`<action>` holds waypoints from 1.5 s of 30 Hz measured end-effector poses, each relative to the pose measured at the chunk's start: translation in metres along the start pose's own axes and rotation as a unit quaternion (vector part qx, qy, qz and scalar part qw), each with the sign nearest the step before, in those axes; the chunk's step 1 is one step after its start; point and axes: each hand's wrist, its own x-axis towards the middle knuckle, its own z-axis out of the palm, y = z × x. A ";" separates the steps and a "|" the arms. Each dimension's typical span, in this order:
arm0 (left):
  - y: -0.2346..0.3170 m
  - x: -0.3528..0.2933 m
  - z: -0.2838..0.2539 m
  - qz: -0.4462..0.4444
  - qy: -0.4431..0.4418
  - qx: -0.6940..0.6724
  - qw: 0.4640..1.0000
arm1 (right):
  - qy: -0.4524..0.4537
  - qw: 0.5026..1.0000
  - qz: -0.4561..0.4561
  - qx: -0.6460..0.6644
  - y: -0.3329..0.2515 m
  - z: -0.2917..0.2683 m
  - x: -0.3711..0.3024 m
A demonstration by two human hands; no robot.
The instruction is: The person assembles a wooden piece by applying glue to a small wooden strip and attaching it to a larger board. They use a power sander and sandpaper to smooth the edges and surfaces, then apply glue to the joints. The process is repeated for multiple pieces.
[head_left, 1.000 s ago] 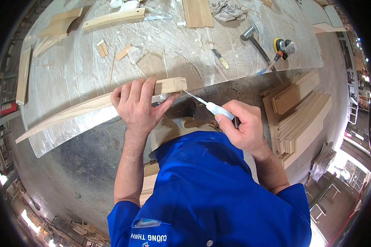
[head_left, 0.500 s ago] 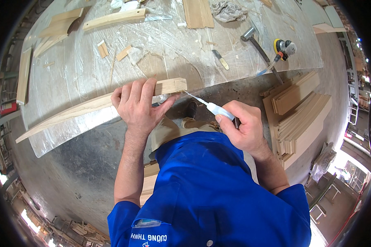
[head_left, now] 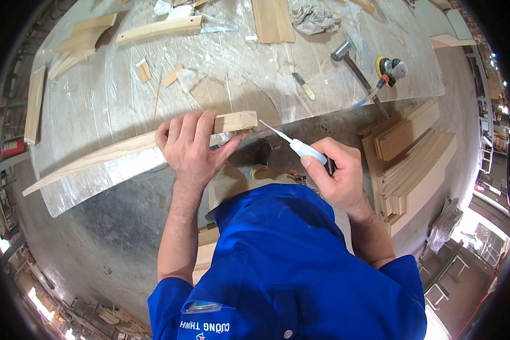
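My left hand (head_left: pixel 191 144) is closed over a long, slightly curved wooden piece (head_left: pixel 105 152) near its right end, fingers across the top and thumb below. The wood lies along the near edge of the table, its squared end pointing right. In my right hand (head_left: pixel 340 173) is a small white glue bottle (head_left: pixel 307 152) with a long thin nozzle. The nozzle points up and left, its tip a short gap to the right of the wood's end. A dark object shows beside the bottle within the right hand, too hidden to name.
Plastic film covers the table (head_left: pixel 221 62). On it lie a hammer (head_left: pixel 351 63), a knife (head_left: pixel 304 86), an orbital sander (head_left: pixel 391 69), a crumpled cloth (head_left: pixel 314 20), and wood offcuts (head_left: pixel 143 70). Stacked wooden boards (head_left: pixel 416 167) stand low on the right.
My right hand has drawn the glue bottle slightly right, so its nozzle tip has come away from the wood's end. My left hand keeps its hold with barely any shift.
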 end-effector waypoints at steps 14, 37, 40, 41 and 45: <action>0.001 0.005 0.002 -0.001 0.003 -0.009 1.000 | -0.032 0.999 -0.003 -0.002 -0.003 0.002 0.007; -0.001 0.002 0.001 0.002 0.000 0.000 1.000 | -0.038 0.999 0.003 -0.001 -0.006 0.001 0.008; -0.002 0.001 0.002 0.002 -0.004 -0.001 1.000 | -0.022 1.000 0.009 0.006 -0.002 0.001 0.005; -0.002 0.000 0.002 0.001 -0.007 0.000 1.000 | -0.015 1.000 0.005 0.007 0.000 0.001 0.005; -0.004 0.002 0.003 0.005 -0.008 -0.001 1.000 | 0.009 1.000 0.006 0.024 0.009 0.003 0.003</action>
